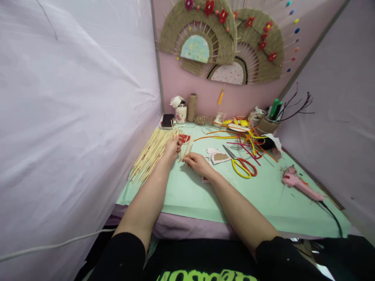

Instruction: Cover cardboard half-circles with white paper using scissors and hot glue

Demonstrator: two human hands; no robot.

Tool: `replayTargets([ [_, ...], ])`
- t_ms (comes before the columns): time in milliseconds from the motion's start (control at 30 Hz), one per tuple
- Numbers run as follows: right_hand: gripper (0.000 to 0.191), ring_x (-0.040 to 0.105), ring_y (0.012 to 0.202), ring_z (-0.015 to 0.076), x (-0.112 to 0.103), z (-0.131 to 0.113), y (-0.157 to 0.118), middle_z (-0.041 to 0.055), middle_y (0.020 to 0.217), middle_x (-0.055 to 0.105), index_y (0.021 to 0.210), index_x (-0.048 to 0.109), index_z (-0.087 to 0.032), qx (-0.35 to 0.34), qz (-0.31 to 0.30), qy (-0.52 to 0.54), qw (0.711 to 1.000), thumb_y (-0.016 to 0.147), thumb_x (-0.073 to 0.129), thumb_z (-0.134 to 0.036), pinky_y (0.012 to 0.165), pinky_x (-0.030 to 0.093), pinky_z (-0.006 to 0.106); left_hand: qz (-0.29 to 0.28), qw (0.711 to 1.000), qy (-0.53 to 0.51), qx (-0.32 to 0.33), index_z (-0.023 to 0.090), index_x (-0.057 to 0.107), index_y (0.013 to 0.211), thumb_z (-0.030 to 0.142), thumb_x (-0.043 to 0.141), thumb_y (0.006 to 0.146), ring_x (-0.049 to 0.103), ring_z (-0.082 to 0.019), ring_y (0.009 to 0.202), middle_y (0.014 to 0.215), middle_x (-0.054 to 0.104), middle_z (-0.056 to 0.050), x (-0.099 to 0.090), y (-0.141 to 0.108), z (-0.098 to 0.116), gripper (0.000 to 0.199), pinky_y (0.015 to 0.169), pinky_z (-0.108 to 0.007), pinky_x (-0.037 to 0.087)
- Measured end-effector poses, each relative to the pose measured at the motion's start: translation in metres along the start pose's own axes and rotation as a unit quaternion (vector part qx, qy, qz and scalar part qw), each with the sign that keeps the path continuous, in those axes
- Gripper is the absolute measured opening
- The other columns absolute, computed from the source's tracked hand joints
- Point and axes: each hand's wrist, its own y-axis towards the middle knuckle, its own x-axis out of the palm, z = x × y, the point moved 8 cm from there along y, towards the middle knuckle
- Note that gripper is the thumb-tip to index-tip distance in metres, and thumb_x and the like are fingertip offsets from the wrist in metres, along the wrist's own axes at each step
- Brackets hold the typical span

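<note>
In my left hand (173, 147) a few thin wooden sticks (173, 127) stand up between closed fingers. Close by on the right, my right hand (197, 161) pinches several short sticks (190, 149) between thumb and fingers. A large spread of loose wooden sticks (152, 152) lies on the table to the left, partly behind my left forearm. Just beyond my hands is a small red item (184, 138), partly covered and hard to make out. Scissors (241, 166) with yellow and red handles lie open to the right of my right hand, beside a cardboard piece (220, 157).
A pink glue gun (301, 184) with a black cord lies at the right. Coloured pipe cleaners (249, 138) are heaped at the back right, near a pot of pens and twigs (268, 125). Along the back stand a twine spool (191, 107), a white flask (181, 113) and a phone (168, 120).
</note>
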Motion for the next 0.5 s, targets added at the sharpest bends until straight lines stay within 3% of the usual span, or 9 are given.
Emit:
replayTargets([
  [133, 0.027, 0.048, 0.057, 0.0109, 0.007, 0.008, 0.000, -0.0021, 0.059, 0.058, 0.062, 0.058, -0.017, 0.021, -0.027, -0.014, 0.999, 0.084, 0.055, -0.032, 0.060, 0.035, 0.023, -0.007, 1.000, 0.005, 0.000, 0.014, 0.049, 0.078, 0.020, 0.046, 0.091, 0.025, -0.002, 0.035, 0.051, 0.041, 0.006, 0.002, -0.001, -0.001, 0.015, 0.038, -0.015, 0.014],
  [300, 0.027, 0.048, 0.057, 0.0114, 0.006, 0.006, 0.000, -0.0019, 0.057, 0.057, 0.061, 0.057, -0.018, 0.015, -0.018, -0.019, 1.000, 0.083, 0.054, -0.034, 0.060, 0.035, 0.023, -0.026, 1.000, 0.010, 0.007, 0.015, 0.048, 0.076, 0.021, 0.048, 0.091, 0.026, -0.002, 0.036, 0.053, 0.042, 0.006, 0.007, -0.005, 0.001, 0.017, 0.038, -0.015, 0.015],
  [500, 0.032, 0.044, 0.052, 0.0115, -0.017, 0.010, 0.002, -0.0031, 0.052, 0.052, 0.060, 0.054, -0.019, 0.055, 0.084, 0.016, 0.995, 0.082, 0.051, -0.041, 0.055, 0.034, 0.023, -0.160, 0.986, 0.047, -0.012, 0.014, 0.054, 0.078, 0.031, 0.061, 0.085, 0.018, -0.001, 0.036, 0.048, 0.025, 0.011, 0.030, -0.019, -0.001, 0.020, 0.038, -0.015, 0.012],
])
